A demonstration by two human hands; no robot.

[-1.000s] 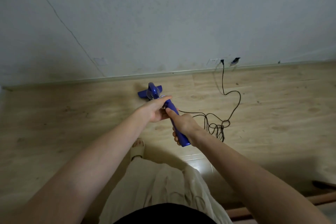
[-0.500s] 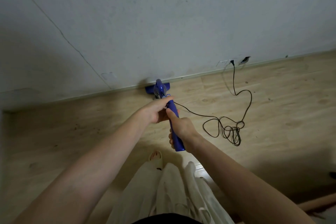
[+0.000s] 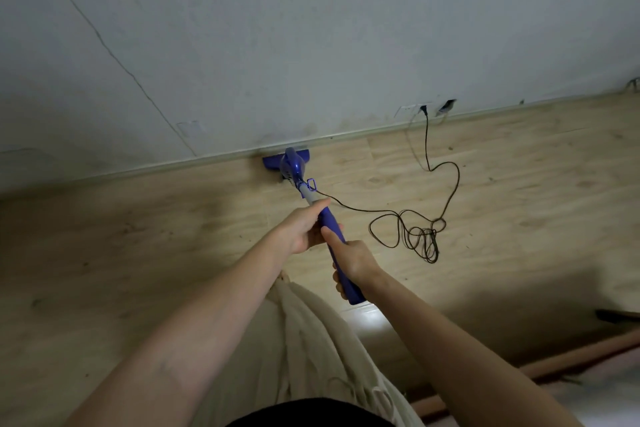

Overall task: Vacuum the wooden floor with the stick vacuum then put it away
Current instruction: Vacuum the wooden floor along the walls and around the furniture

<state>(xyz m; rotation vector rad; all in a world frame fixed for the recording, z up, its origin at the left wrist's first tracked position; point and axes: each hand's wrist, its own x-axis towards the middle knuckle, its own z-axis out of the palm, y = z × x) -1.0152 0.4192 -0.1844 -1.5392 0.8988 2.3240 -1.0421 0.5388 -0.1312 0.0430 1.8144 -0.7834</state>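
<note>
The wooden floor (image 3: pixel 138 253) runs to the wall at twelve o'clock, where the blue stick vacuum (image 3: pixel 294 170) has its head against the skirting. It looks light and stiff, best steered by its handle. The left hand (image 3: pixel 301 229) and right hand (image 3: pixel 353 263) have their fingers clamped around it. Its black cord (image 3: pixel 415 236) lies coiled at two o'clock.

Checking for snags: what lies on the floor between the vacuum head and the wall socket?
Head view: bare wooden floor along the skirting between vacuum head and wall socket; the black cord hangs from it.
</note>
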